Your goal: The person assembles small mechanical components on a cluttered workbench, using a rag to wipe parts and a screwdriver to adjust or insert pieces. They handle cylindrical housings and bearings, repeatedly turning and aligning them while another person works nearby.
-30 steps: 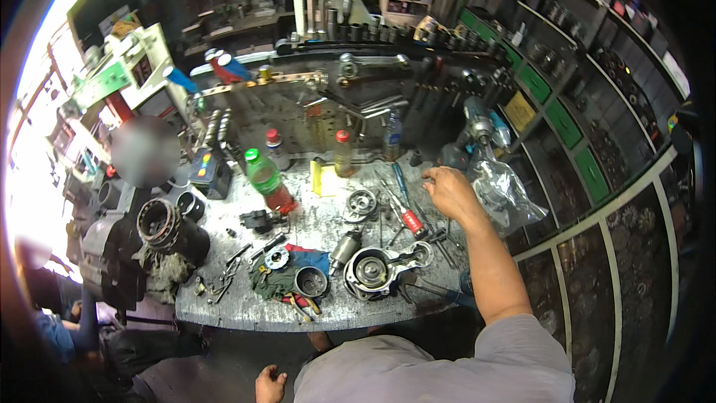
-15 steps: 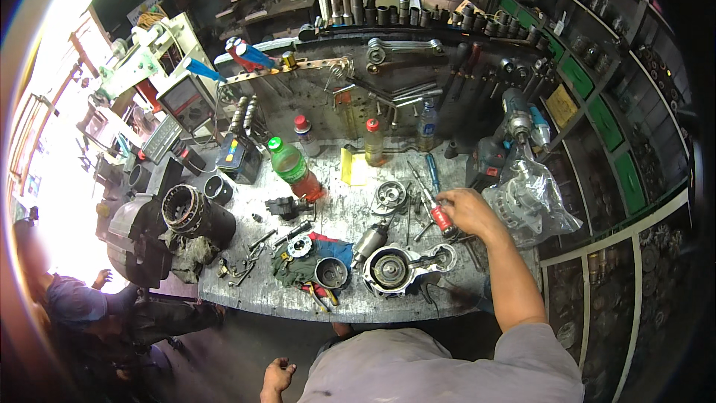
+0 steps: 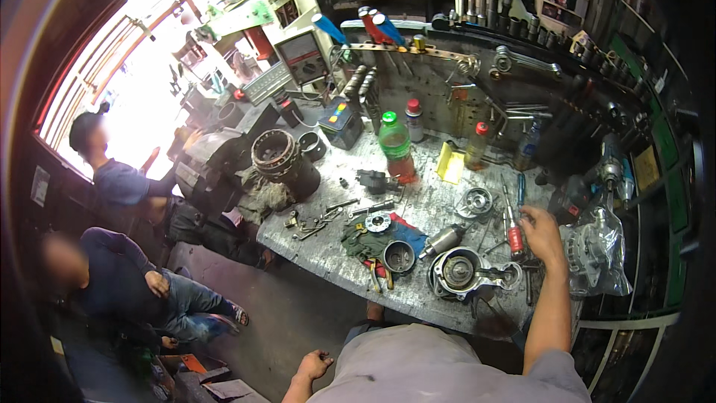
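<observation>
A: Your right hand is right by the red-handled screwdriver, which lies on the bench near that open metal housing. What could bite you here?

B: Tbh I can't tell if you're pinching the handle or just hovering. If your hold is loose, it could roll or slip and knock the blue-handled screwdriver.

A: Anything else?

B: Yeah, your wrist is close to the bagged metal part, so swinging wide could snag it. Your left hand hangs off the bench, fingers curled, can't tell around what, so it's steadying nothing up there.
</observation>
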`<state>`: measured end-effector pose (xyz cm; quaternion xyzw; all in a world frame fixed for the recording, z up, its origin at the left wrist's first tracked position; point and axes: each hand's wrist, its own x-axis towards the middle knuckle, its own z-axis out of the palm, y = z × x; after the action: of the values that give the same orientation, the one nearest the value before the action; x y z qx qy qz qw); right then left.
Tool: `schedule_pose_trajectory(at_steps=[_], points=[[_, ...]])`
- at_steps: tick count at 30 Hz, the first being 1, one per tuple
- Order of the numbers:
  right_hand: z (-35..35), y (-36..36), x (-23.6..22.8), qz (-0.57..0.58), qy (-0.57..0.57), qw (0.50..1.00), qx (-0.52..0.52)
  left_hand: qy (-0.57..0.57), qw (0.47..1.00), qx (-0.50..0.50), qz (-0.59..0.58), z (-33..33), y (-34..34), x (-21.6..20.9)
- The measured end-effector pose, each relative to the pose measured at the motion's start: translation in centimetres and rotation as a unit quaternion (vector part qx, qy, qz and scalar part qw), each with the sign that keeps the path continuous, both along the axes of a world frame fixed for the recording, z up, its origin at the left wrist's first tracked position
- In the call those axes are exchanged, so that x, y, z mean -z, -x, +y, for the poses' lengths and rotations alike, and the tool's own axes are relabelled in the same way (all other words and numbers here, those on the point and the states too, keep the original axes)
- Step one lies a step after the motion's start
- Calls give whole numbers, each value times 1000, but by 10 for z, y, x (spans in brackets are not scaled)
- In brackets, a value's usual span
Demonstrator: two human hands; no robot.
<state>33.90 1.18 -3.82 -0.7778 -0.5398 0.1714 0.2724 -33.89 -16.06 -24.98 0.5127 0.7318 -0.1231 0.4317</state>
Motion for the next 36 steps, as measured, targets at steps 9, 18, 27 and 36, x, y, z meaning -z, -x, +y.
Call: schedule_pose_trajectory(at_steps=[9,18,27,36], points=[[-49,15,-17,38,-38,990,130,-368,920,54,-127,135,-75,-75],[-96,61,-52,8,-88,975,203,-433,883,141,-111,316,-185,-113],[-147,107,-57,21,-73,963,257,-390,895,158,-145,339,-195,-97],[-150,120,-61,24,-101,967,233,-496,847,167,-97,332,-190,-89]])
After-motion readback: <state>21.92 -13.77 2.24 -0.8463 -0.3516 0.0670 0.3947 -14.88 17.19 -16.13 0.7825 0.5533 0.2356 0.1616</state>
